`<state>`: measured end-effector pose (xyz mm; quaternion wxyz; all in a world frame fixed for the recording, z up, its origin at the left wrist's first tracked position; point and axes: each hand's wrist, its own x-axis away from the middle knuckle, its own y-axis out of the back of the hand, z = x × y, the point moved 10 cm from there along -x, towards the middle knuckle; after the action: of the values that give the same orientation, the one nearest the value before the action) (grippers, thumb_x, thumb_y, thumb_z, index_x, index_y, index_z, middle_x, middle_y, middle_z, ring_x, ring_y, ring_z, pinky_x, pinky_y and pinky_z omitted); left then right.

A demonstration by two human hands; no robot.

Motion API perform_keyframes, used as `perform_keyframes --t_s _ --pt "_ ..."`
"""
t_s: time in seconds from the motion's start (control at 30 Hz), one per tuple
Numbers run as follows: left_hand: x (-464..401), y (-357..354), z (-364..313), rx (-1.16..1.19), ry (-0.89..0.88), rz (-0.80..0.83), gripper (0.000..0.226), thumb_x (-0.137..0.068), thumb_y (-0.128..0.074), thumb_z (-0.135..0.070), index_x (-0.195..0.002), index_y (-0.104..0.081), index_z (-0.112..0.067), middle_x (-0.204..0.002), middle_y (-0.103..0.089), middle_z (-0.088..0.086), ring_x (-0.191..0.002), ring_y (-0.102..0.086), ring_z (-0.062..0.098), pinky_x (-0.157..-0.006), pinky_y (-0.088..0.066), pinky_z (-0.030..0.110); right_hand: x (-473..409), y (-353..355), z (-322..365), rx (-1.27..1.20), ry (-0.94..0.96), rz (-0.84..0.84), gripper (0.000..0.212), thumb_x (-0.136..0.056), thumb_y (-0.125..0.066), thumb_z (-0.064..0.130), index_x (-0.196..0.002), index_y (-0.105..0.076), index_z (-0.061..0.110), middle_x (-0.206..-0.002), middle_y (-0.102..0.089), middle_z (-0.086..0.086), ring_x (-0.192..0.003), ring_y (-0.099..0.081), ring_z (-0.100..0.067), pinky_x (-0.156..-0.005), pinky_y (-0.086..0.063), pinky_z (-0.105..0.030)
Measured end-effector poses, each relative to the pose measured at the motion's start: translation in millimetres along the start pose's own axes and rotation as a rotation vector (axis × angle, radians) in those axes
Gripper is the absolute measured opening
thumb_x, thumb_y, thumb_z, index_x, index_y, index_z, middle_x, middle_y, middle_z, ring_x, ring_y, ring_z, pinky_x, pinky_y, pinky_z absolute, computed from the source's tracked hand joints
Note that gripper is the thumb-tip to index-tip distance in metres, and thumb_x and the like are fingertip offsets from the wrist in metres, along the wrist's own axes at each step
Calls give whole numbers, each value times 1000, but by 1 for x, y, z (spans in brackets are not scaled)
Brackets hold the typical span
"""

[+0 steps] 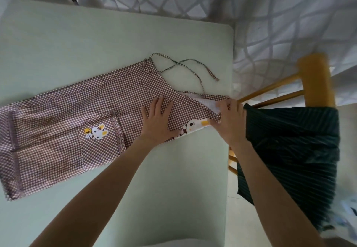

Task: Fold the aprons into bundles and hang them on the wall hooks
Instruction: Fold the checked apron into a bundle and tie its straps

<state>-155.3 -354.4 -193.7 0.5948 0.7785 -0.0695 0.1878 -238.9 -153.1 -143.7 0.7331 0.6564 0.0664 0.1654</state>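
Checked apron [77, 123] lies folded into a long band across the pale green bench [96, 40], one end at the bench's left edge, the other reaching its right edge, with its thin ties [185, 67] trailing loose toward the far right corner. Left hand [157, 123] presses flat on the cloth with fingers straight and spread, while the right hand [230, 121] curls its fingers round the folded end by the right edge, beside a dark striped cloth [293, 150] draped over a wooden chair [316, 80].
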Motion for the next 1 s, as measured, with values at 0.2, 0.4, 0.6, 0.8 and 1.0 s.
perform_keyframes --t_s 0.2,0.4,0.6,0.8,1.0 --pt "5 -2 1 -16 -6 0 109 -64 -60 -74 -149 -7 -31 -157 5 8 -144 7 25 -110 1 60 -17 7 -5 9 191 -105 10 -86 -61 18 -91 -65 10 -90 -66 -9 -91 -57 -28 -82 -44 -40" --pt "5 -1 1 32 15 -9 108 -63 -64 -71 -148 -11 -32 -157 2 5 -145 6 23 -112 0 60 -28 1 -20 -231 148 -5 17 -94 -53 24 -85 -60 12 -62 -58 -2 -56 -55 -17 -56 -51 -34" --pt "5 0 2 33 15 -14 108 -62 -66 -71 -148 -13 -33 -158 1 4 -145 6 22 -112 -1 60 -35 -11 -27 -218 113 45 19 -93 -48 27 -96 -61 13 -73 -60 -3 -67 -59 -20 -62 -52 -36" --pt "3 0 3 61 8 -20 109 -59 -67 -71 -148 -17 -32 -158 -1 5 -145 3 23 -112 -3 61 -83 -26 -75 -428 -165 126 41 -92 -52 27 -129 -46 11 -113 -55 -14 -103 -54 -27 -89 -45 -37" --pt "-4 38 -14 101 -29 -221 71 -70 -71 -53 -131 -48 -23 -146 -34 13 -135 -26 36 -107 -21 59 -65 10 -70 -553 -177 -122 15 -86 -60 17 -99 -62 9 -100 -59 -10 -94 -54 -23 -77 -37 -23"
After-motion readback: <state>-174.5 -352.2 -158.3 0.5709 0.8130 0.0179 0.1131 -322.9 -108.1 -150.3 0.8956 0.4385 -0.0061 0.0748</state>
